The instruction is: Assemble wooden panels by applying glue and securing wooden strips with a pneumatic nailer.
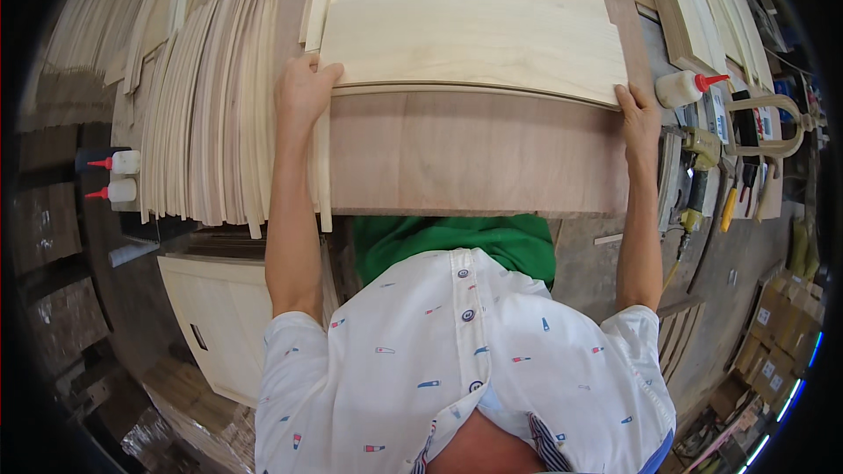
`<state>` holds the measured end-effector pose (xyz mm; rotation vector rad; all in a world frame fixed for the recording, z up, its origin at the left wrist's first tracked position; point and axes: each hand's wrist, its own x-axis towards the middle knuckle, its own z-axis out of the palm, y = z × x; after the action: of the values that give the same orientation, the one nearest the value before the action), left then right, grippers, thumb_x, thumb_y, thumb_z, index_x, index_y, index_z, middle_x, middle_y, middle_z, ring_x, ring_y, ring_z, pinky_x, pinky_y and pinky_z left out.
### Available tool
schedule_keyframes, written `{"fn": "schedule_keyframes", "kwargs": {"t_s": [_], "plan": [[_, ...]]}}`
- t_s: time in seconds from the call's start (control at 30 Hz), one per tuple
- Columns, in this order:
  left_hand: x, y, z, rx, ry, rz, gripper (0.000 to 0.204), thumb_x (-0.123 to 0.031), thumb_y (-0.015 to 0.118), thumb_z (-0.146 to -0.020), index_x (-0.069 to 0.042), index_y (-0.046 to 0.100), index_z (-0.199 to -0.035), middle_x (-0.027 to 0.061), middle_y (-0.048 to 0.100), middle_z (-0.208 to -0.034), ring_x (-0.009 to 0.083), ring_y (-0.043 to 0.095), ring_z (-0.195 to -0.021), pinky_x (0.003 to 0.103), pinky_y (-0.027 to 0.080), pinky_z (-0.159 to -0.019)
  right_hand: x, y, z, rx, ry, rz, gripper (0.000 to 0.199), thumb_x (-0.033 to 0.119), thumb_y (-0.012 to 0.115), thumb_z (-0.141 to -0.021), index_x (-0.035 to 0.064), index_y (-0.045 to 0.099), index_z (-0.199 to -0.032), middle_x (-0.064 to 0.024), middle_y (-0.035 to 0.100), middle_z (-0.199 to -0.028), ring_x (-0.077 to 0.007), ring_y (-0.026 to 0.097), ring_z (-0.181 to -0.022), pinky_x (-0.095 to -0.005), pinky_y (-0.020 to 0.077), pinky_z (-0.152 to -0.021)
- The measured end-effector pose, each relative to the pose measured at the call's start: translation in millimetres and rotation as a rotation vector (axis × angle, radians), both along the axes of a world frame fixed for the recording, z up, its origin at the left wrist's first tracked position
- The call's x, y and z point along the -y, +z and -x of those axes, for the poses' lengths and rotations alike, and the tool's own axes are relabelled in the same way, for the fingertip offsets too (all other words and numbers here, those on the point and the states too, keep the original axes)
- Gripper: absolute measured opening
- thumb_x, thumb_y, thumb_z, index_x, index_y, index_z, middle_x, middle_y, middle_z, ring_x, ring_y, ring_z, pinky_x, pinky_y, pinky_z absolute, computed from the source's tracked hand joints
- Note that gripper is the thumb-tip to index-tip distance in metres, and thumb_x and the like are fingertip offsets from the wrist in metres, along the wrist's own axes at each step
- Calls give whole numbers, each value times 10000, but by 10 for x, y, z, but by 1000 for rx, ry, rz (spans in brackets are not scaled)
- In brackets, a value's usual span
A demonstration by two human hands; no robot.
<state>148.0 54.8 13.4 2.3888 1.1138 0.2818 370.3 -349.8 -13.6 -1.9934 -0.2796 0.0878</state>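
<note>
A pale wooden panel (465, 35) with a small rectangular cutout near its far edge lies across the workbench (474, 154) in front of me. My left hand (305, 96) is closed on the panel's near left corner, beside a narrow wooden strip (324, 175) that runs toward the bench's front edge. At the near right corner, my right hand (639, 116) grips the same panel, thumb on top and the other fingers partly hidden. Along the panel's near edge a thin darker line shows, so it may rest on another piece beneath.
Many thin wooden strips (211, 114) stand in rows on the left. Two small red-tipped glue bottles (126, 162) lie beyond them. A larger glue bottle (680, 89), a nail gun (700, 154), a clamp (773, 127) and a yellow-handled tool (729, 208) are on the right.
</note>
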Motion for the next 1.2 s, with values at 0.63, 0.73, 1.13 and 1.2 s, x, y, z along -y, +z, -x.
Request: {"fn": "schedule_keyframes", "kwargs": {"t_s": [0.63,0.73,1.13,1.2], "plan": [[1078,162,1148,-185,2,133,345,-188,651,-842,0,619,-1129,147,610,-985,300,612,-902,408,475,-800,951,75,959,-107,-52,437,337,195,663,-898,-61,657,-1116,-95,657,-1018,-154,577,-977,-274,431,-883],[890,144,978,-113,-61,-121,363,-203,646,-851,5,608,-1146,165,609,-1026,332,592,-978,430,464,-847,945,102,711,-75,-157,438,356,213,641,-906,-57,648,-1138,-117,669,-1046,-173,597,-989,-286,449,-882],[401,-71,44,-98,-27,-163,469,-282,643,-858,32,607,-1205,224,593,-1170,369,553,-1104,434,437,-962,154,-221,-321,-36,1,198,437,228,632,-900,-84,595,-1204,-143,654,-1093,-196,605,-998,-281,457,-891],[414,-173,42,-77,-50,-189,416,-258,644,-849,21,635,-1156,211,595,-1143,360,542,-1071,434,435,-946,198,-302,-347,-42,-8,188,422,217,637,-902,-71,600,-1208,-130,649,-1109,-183,593,-1014,-277,446,-905]]}}
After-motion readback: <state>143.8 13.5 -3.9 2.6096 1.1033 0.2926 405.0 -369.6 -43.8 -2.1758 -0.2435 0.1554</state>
